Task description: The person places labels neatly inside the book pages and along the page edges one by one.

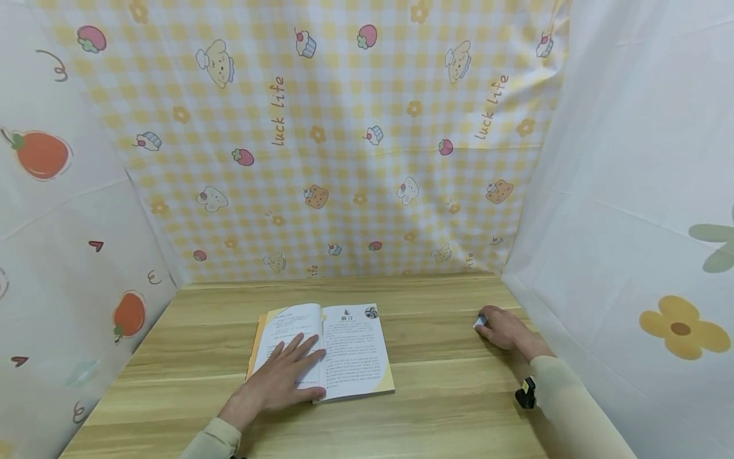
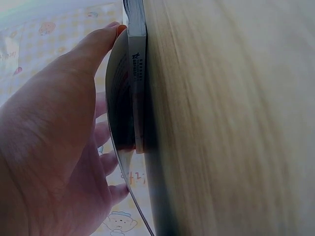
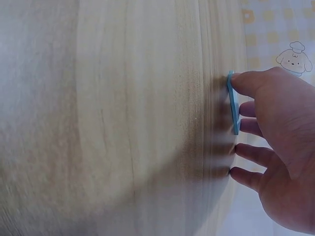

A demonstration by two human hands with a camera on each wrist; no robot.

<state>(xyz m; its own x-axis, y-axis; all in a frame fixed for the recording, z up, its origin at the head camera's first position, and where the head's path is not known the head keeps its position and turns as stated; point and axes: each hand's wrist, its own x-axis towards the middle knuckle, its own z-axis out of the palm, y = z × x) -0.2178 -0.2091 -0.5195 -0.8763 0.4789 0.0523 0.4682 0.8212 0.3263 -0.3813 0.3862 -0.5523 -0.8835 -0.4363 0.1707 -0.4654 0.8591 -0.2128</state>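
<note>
A paperback book (image 1: 357, 350) lies spread on the wooden table, with printed Chinese text on both pages. Across its left page rests my left hand (image 1: 281, 377), fingers straight and fanned, thumb over the lower edge near the fold. From the left wrist, the turned page and cover (image 2: 118, 88) bow up beside the thicker page block (image 2: 137, 29). Far to the right, my right hand (image 1: 506, 328) pinches a small, thin, light-blue flat piece (image 3: 233, 105) at the table surface. Thumb and first fingers are at it; the other fingertips touch down just beyond.
The wooden table (image 1: 441, 382) stretches between the book and my right hand. A yellow checked cloth (image 1: 344, 172) hangs behind its back edge. White printed sheets stand at the left (image 1: 69, 255) and right (image 1: 619, 191). A black device (image 1: 525, 393) sits at my right wrist.
</note>
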